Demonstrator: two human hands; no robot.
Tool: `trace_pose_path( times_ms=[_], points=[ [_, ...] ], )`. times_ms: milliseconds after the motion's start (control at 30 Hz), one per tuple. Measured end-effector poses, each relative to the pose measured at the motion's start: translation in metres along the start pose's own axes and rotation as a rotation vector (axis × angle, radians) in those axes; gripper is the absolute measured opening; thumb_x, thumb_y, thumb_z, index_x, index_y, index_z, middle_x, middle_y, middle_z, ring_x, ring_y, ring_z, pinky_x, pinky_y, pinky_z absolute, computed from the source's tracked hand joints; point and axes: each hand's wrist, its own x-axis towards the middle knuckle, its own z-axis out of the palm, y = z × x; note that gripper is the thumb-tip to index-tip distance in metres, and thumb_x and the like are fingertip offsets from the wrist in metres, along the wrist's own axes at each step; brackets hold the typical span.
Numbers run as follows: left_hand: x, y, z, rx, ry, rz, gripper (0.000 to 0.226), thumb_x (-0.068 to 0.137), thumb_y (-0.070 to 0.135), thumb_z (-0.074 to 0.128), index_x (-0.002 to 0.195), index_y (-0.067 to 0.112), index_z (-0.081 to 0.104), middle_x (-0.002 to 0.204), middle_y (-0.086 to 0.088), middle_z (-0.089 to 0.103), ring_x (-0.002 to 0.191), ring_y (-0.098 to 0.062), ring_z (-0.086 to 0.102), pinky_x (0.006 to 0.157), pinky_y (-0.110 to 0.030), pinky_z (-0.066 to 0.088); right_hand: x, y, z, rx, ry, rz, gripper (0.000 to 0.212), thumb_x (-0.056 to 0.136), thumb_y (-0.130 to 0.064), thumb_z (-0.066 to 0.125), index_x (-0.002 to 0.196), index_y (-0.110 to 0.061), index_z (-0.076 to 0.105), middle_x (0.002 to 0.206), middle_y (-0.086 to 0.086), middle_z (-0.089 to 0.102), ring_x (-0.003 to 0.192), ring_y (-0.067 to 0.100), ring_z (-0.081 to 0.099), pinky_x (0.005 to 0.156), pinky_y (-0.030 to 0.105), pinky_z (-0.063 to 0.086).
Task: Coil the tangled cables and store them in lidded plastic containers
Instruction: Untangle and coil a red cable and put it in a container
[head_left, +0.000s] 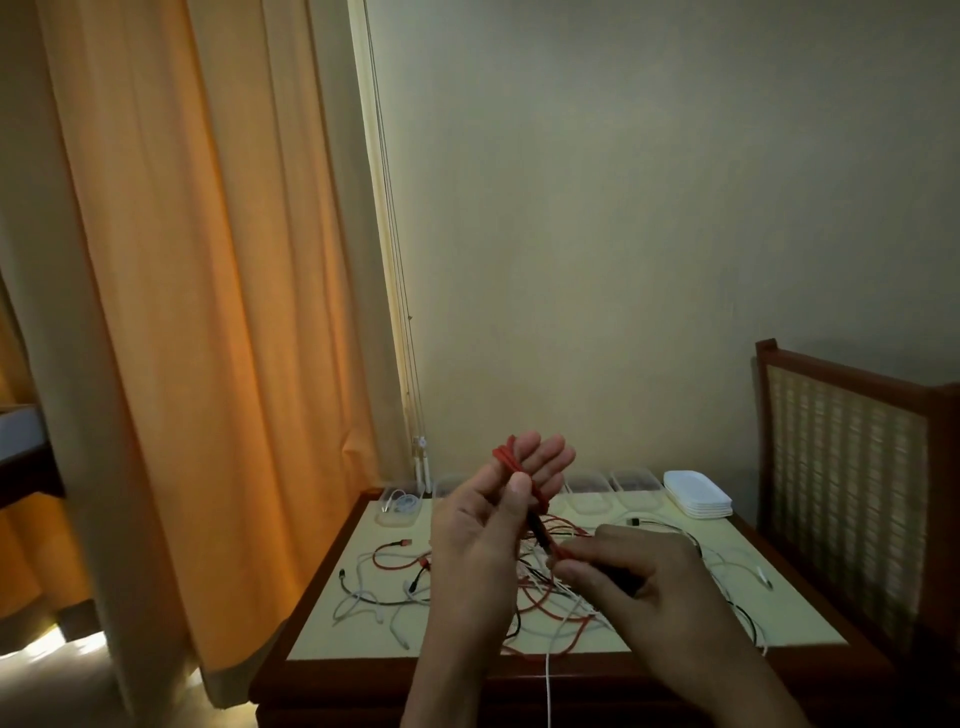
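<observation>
Red cable (506, 457) part-wound on the raised left hand (488, 514), above the table (332, 623).

Loops of it sit round the upright fingers with the thumb pinning them. The right hand (623, 571), at 4 o'clock from the left, pinches the same cable's free run near a dark plug. The rest trails into the tangle (540, 608) at the table's middle. Clear containers (589, 493) line the 12 o'clock edge, one at 10 o'clock (400, 506) holding a white cable, and the lids (696, 493) are stacked at 1 o'clock. The cable looks light, limp and springy, so the loops would likely slip off unless pinned. It is best held just behind the plug and fed under slight tension, as it may snag its neighbours.
</observation>
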Motion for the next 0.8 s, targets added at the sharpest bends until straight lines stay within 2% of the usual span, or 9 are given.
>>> trace_pose_path(
  times_ms=[100,167,267,367,467,533,600,700,800],
  points=[
    [-0.001,-0.017,-0.006,0.433,0.015,0.104,0.033,0.105,0.006,0.048,0.133,0.018,0.06,0.122,0.01,0.073,0.118,-0.004,0.066,0.1,-0.021,0.052,-0.002,-0.002,-0.004,-0.108,-0.016,-0.053,0.007,0.086,-0.038,0.074,0.09,-0.036,0.079,0.074,-0.018,0.066,0.071,0.008,0.063,0.058,0.011,0.043],
    [0.0,-0.027,-0.014,0.646,-0.02,0.13,0.032,0.105,0.008,0.051,0.131,0.023,0.064,0.117,0.015,0.073,0.114,0.0,0.066,0.098,-0.022,0.053,-0.003,-0.004,-0.008,-0.129,0.016,-0.09,0.003,0.087,-0.033,0.077,0.088,-0.034,0.079,0.075,-0.022,0.064,0.07,0.004,0.063,0.059,0.007,0.042],
    [0.0,-0.035,-0.027,0.774,-0.141,-0.046,0.027,0.104,0.008,0.053,0.121,0.019,0.071,0.104,0.01,0.076,0.102,-0.001,0.07,0.093,-0.026,0.056,-0.005,-0.01,-0.022,-0.154,0.131,-0.095,0.011,0.085,-0.04,0.071,0.092,-0.035,0.077,0.077,-0.023,0.066,0.074,0.001,0.065,0.063,0.007,0.046],
    [-0.006,-0.029,-0.029,0.595,-0.329,-0.323,0.03,0.103,-0.002,0.045,0.116,0.006,0.071,0.104,-0.009,0.077,0.099,-0.017,0.074,0.092,-0.033,0.057,-0.003,-0.011,-0.032,-0.236,0.268,-0.127,0.01,0.082,-0.03,0.074,0.091,-0.028,0.079,0.078,-0.02,0.066,0.074,0.004,0.064,0.068,0.013,0.048],
    [-0.013,-0.02,-0.028,0.369,-0.488,-0.451,0.033,0.103,-0.004,0.039,0.121,-0.003,0.067,0.112,-0.021,0.073,0.108,-0.035,0.071,0.099,-0.044,0.053,-0.002,-0.004,-0.028,-0.154,0.376,-0.075,0.011,0.087,-0.032,0.074,0.095,-0.027,0.079,0.081,-0.015,0.069,0.077,0.01,0.068,0.067,0.023,0.054],
    [-0.012,-0.015,-0.028,0.263,-0.568,-0.507,0.034,0.1,-0.002,0.038,0.121,-0.009,0.064,0.112,-0.027,0.071,0.105,-0.039,0.07,0.098,-0.046,0.052,-0.002,0.002,-0.022,-0.066,0.413,-0.016,0.011,0.087,-0.033,0.074,0.094,-0.027,0.079,0.082,-0.013,0.07,0.08,0.013,0.07,0.067,0.028,0.055],
    [-0.011,-0.013,-0.028,0.204,-0.62,-0.532,0.038,0.095,0.003,0.037,0.117,-0.01,0.064,0.103,-0.026,0.071,0.097,-0.037,0.069,0.09,-0.042,0.053,-0.002,0.007,-0.016,0.007,0.433,0.041,0.012,0.083,-0.031,0.074,0.093,-0.027,0.079,0.083,-0.015,0.071,0.083,0.012,0.07,0.071,0.026,0.055],
    [-0.009,-0.015,-0.029,0.172,-0.666,-0.518,0.042,0.092,0.009,0.035,0.112,-0.006,0.068,0.098,-0.024,0.07,0.089,-0.036,0.067,0.086,-0.041,0.049,0.0,0.015,-0.006,0.076,0.417,0.121,0.012,0.081,-0.031,0.072,0.092,-0.03,0.079,0.085,-0.018,0.074,0.087,0.005,0.07,0.074,0.013,0.052],
    [-0.008,-0.015,-0.027,0.071,-0.663,-0.465,0.041,0.091,0.012,0.035,0.108,-0.004,0.069,0.094,-0.024,0.069,0.083,-0.033,0.068,0.079,-0.037,0.052,0.002,0.023,0.005,0.2,0.345,0.214,0.012,0.083,-0.029,0.071,0.092,-0.029,0.079,0.089,-0.015,0.077,0.09,0.002,0.071,0.077,0.011,0.051]
  ],
)
